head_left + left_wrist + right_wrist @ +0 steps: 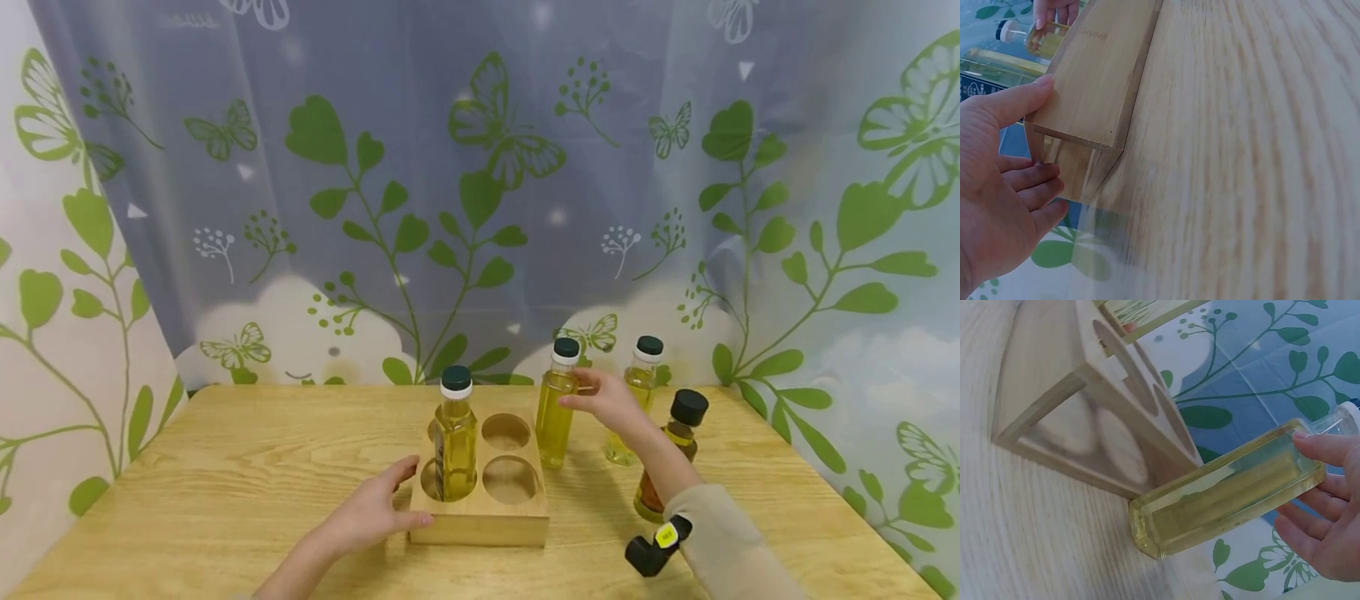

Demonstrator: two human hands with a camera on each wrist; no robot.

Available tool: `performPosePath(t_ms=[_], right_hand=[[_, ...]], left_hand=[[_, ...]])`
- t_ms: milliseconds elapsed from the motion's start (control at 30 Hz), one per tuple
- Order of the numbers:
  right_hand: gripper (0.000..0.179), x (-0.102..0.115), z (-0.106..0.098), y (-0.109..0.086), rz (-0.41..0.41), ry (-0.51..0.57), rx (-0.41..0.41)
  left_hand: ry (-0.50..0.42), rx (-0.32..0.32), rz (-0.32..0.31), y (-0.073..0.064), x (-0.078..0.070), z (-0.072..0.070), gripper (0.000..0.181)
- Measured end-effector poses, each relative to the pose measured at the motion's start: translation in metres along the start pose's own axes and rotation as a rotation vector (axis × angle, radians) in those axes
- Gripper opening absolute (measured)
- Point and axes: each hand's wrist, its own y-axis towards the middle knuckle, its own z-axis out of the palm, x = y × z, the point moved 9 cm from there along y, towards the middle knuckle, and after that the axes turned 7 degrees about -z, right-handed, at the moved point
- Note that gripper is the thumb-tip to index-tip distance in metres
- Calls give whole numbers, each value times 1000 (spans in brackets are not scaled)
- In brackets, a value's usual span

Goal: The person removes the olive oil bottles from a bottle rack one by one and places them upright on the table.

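A wooden bottle rack with round holes in its top sits on the table. My left hand holds its left front corner, the thumb on the front and the other fingers at the open side. One bottle of yellow oil, with a dark green cap, stands in the front left hole. Just right of the rack, another oil bottle is upright, its base close to the table. My right hand grips this bottle's upper part between thumb and fingers.
Behind my right wrist stands a further yellow oil bottle. Nearer is a darker bottle with a black cap, partly covered by my forearm. A small black device is worn at my right wrist. A leaf-patterned curtain hangs behind the table.
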Motion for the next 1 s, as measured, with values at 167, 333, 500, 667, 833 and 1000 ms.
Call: performPosePath(t_ms=[167,333,500,667,833,1000], right_hand=[[65,0,-2,-2,-31,8,-14],[65,3,-2,-6,-48,-6,-18],[64,5,-3,-11,-41,-6,-18],[61,6,-5,-19,-22,10,-14],[59,8,-7,-28,-41,18,-19],[60,16,-7,-38,-74,28,-11]], left_hand=[[-7,5,9,1,-1,-1,88],[-9,6,11,1,-1,0,88],[-14,4,2,0,-2,0,88],[-6,2,-1,0,-1,0,89],[0,2,-2,0,0,1,89],[-1,2,-5,0,1,0,89]])
